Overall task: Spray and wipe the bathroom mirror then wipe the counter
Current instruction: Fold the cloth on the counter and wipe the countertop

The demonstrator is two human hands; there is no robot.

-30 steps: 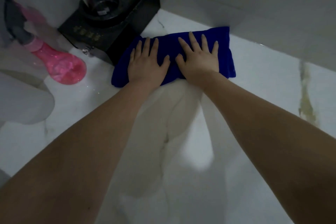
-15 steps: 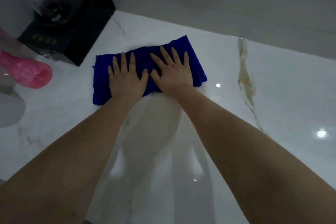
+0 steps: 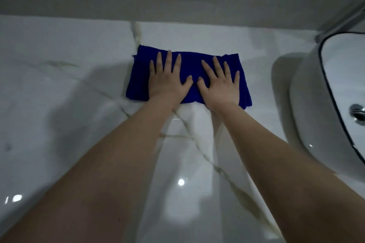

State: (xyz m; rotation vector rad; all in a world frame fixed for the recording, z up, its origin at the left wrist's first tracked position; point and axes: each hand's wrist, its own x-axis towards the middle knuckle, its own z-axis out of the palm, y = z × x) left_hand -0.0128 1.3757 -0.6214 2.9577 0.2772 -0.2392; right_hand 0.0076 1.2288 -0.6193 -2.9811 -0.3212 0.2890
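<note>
Head camera is looking down on a blue cloth [image 3: 192, 61] lying flat on the white marble table [image 3: 65, 100], near the back wall. The left hand [image 3: 167, 83] and right hand [image 3: 220, 86] are pressing it side by side, fingers straight and spread, thumbs nearly meeting, gripping nothing. A white basin [image 3: 308, 108] is sitting to the right, apart from the cloth.

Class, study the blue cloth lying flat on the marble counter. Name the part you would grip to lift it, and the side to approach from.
Probably pinch the blue cloth at its left short edge, coming from the left. It lies flat and thin, so only an edge gives purchase; that edge pokes out past the left hand over bare counter, while the basin crowds the right.
</note>
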